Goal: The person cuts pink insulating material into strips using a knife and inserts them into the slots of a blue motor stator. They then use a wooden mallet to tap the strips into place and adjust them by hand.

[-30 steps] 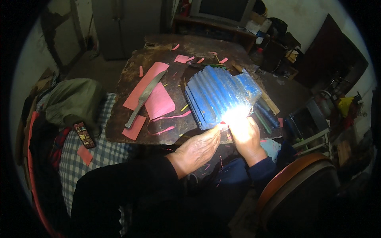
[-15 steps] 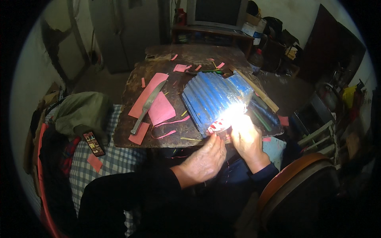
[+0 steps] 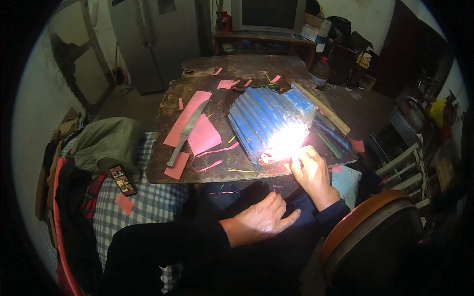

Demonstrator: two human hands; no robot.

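Note:
A blue ribbed metal housing, which looks like a motor casing, lies on its side on the dark wooden table. Bright glare washes out its near end, where a red-and-white rim shows. My right hand is at that end, fingers pinched together; the glare hides what is in them. Below the table edge, over my lap, my left hand has its fingers apart and holds nothing. Left of the housing, a knife rests on pink paper sheets.
Pink strips and thin yellow slivers litter the table. A wooden stick and a green rod lie right of the housing. At left, a phone is on checked cloth. An orange-rimmed round object stands at right.
My left hand has come away from the housing's near end, down toward my lap, and its fingers have spread. My right hand stays by the rim. The view has shifted slightly.

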